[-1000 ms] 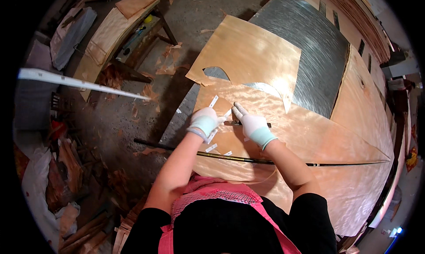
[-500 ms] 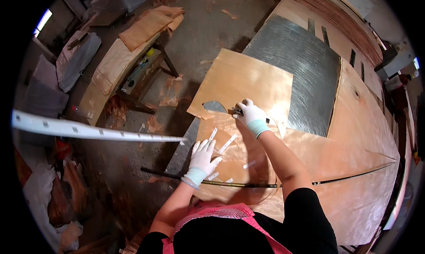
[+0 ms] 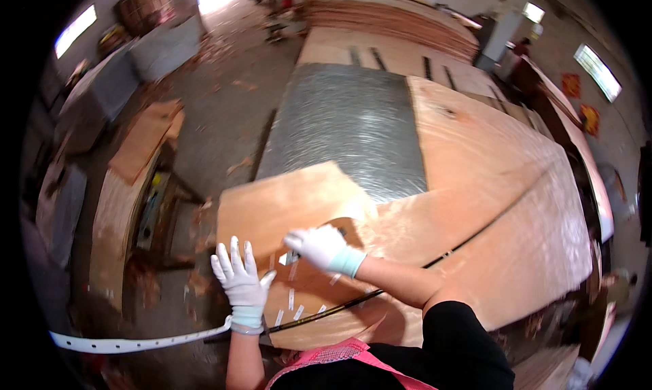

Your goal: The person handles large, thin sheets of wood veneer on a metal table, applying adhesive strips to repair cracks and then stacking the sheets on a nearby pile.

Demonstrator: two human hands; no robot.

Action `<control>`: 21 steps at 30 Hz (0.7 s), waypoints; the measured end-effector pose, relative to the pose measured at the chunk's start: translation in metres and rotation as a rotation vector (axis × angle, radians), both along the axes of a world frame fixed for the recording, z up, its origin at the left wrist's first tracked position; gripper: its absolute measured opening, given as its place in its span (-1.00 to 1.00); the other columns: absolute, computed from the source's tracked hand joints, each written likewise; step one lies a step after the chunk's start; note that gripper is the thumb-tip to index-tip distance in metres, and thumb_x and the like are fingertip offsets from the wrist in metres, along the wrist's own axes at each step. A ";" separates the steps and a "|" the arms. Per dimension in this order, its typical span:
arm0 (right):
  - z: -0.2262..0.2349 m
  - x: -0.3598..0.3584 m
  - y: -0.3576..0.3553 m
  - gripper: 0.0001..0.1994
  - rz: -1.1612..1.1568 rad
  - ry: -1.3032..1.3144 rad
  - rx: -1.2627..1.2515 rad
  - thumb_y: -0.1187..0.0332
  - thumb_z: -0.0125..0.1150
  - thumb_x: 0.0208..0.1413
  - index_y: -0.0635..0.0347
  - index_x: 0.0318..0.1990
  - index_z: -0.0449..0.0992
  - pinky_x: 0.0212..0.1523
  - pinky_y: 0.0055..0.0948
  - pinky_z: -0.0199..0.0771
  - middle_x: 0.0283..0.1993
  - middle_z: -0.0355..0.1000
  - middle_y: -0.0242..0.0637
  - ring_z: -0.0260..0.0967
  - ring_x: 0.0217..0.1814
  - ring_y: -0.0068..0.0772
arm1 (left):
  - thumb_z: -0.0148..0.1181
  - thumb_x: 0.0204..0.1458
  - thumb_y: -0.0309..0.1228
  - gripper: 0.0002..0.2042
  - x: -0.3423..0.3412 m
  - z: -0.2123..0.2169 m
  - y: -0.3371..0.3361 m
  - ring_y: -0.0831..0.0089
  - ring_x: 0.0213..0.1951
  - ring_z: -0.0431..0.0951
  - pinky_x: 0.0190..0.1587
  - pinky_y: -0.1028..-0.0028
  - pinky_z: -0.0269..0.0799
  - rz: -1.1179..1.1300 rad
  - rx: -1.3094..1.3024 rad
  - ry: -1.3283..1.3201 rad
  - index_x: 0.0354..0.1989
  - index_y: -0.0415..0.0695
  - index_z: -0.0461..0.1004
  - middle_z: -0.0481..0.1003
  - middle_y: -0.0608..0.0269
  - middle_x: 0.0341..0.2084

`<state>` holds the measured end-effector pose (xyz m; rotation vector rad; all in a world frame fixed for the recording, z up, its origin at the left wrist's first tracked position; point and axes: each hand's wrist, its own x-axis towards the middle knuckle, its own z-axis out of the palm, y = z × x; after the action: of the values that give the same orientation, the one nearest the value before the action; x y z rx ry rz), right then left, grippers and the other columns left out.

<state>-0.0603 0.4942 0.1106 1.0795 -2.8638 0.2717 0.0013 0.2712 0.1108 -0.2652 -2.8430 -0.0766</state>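
My left hand [image 3: 243, 281], in a white glove with a pale green cuff, has its fingers spread over the left edge of the veneer. A white perforated tape [image 3: 142, 342] runs from the left to that wrist. My right hand [image 3: 322, 249], gloved alike, is closed above the veneer; a small dark thing shows under its fingers, blurred and mostly hidden. Beneath both hands lies a thin tan veneer sheet [image 3: 265, 203], with several short white tape strips [image 3: 291, 299] nearer me. Beside my right hand is a darker brown veneer patch [image 3: 350, 232].
A long thin black strip [image 3: 468, 240] crosses the sheets in front of me. Beyond lies a dark grey shiny sheet [image 3: 346, 125], with a large veneer sheet [image 3: 496, 166] to its right. Stacked veneers [image 3: 394, 23] stand at the back. A bench [image 3: 112, 220] stands left.
My view has swung up and to the right. My left hand has lifted from the tape strips, fingers spreading. My right hand has come back from the cut-out toward the strips; the upper veneer has shifted.
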 end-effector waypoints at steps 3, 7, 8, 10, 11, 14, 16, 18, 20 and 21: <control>0.011 0.054 -0.001 -0.42 -0.012 -0.042 -0.068 0.36 0.14 0.05 -0.02 0.29 0.26 -0.37 -0.23 0.54 0.25 0.32 -0.26 0.53 -0.20 -0.21 | 0.37 -0.26 -0.37 -0.45 -0.025 0.005 -0.027 0.08 0.26 0.28 0.41 -0.04 -0.10 -0.362 -0.098 -0.088 0.05 -0.12 0.51 0.44 0.03 0.06; 0.003 0.133 -0.007 -0.36 -0.287 -0.296 -0.285 0.37 0.15 0.01 -0.03 0.33 0.20 -0.29 -0.20 0.53 0.07 0.45 -0.20 0.51 -0.21 -0.10 | 0.18 -0.24 -0.52 -0.63 -0.054 -0.034 -0.074 0.07 -0.03 0.48 0.31 0.06 0.15 -0.289 0.166 -0.053 -0.14 -0.15 0.60 0.56 0.03 -0.27; -0.003 0.155 -0.013 -0.35 -0.367 -0.415 -0.251 0.37 0.15 0.01 -0.03 0.34 0.21 -0.28 -0.20 0.52 0.03 0.48 -0.18 0.51 -0.21 -0.08 | 0.16 -0.24 -0.52 -0.64 -0.062 -0.041 -0.093 0.07 -0.08 0.50 0.28 0.07 0.19 -0.259 0.199 -0.001 -0.17 -0.16 0.60 0.56 0.01 -0.33; -0.037 0.193 -0.026 -0.38 -0.610 -0.483 -0.395 0.34 0.09 0.04 -0.09 0.34 0.24 -0.18 -0.14 0.51 -0.08 0.52 -0.10 0.50 -0.17 0.00 | 0.09 -0.21 -0.53 -0.64 -0.074 -0.041 -0.124 0.00 -0.18 0.51 0.22 0.09 0.25 -0.204 0.264 0.095 -0.16 -0.15 0.60 0.55 -0.06 -0.40; -0.049 0.209 -0.036 -0.40 -0.732 -0.570 -0.398 0.33 0.07 0.06 -0.09 0.34 0.26 -0.14 -0.12 0.51 -0.05 0.52 -0.08 0.50 -0.14 0.03 | 0.05 -0.19 -0.55 -0.61 -0.080 -0.042 -0.143 -0.05 -0.21 0.51 0.14 0.11 0.32 -0.168 0.293 0.196 -0.12 -0.16 0.60 0.55 -0.11 -0.38; -0.105 0.235 -0.065 -0.46 -0.943 -0.400 -0.673 0.34 0.03 0.06 -0.04 0.28 0.34 0.05 -0.14 0.45 0.09 0.45 0.02 0.44 0.03 0.09 | 0.02 -0.16 -0.58 -0.57 -0.103 -0.028 -0.203 -0.05 -0.12 0.55 0.04 0.19 0.41 -0.032 0.510 -0.006 -0.03 -0.18 0.55 0.56 -0.16 -0.22; -0.096 0.233 -0.075 -0.38 -1.126 -0.441 -0.600 0.37 0.06 0.02 -0.02 0.33 0.25 0.18 -0.21 0.39 0.25 0.33 -0.03 0.34 0.21 0.01 | 0.00 -0.11 -0.60 -0.56 -0.108 -0.021 -0.259 -0.01 -0.10 0.57 0.02 0.25 0.44 0.035 0.624 -0.052 0.02 -0.23 0.51 0.56 -0.16 -0.15; -0.142 0.248 -0.050 -0.27 -1.259 -0.095 -0.505 0.36 0.16 -0.04 0.00 0.38 0.12 0.15 -0.16 0.42 0.41 0.13 -0.03 0.34 0.21 0.09 | -0.02 -0.06 -0.62 -0.57 -0.118 -0.011 -0.290 0.15 -0.15 0.61 -0.03 0.34 0.46 -0.001 0.672 -0.049 0.06 -0.30 0.46 0.59 -0.07 -0.18; -0.125 0.248 -0.043 -0.06 -1.485 -0.194 -0.424 0.15 0.35 -0.02 0.09 0.46 -0.11 0.09 -0.09 0.45 0.48 -0.02 -0.03 0.35 0.18 0.18 | 0.01 0.06 -0.59 -0.65 -0.121 -0.015 -0.340 0.29 -0.25 0.59 -0.15 0.39 0.47 0.090 0.796 -0.079 0.05 -0.35 0.45 0.60 0.00 -0.22; -0.130 0.259 -0.034 -0.01 -1.538 -0.169 -0.319 0.06 0.37 -0.02 0.12 0.46 -0.15 0.07 -0.12 0.46 0.45 0.02 -0.02 0.38 0.16 0.13 | 0.02 0.11 -0.55 -0.67 -0.120 -0.010 -0.345 0.31 -0.27 0.58 -0.18 0.39 0.47 0.064 0.851 -0.071 0.05 -0.36 0.45 0.60 0.00 -0.22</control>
<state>0.1982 0.4607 -0.0196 -1.2327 -2.6810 0.5993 -0.1191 -0.0735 0.1009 0.0189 -2.5890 -1.2444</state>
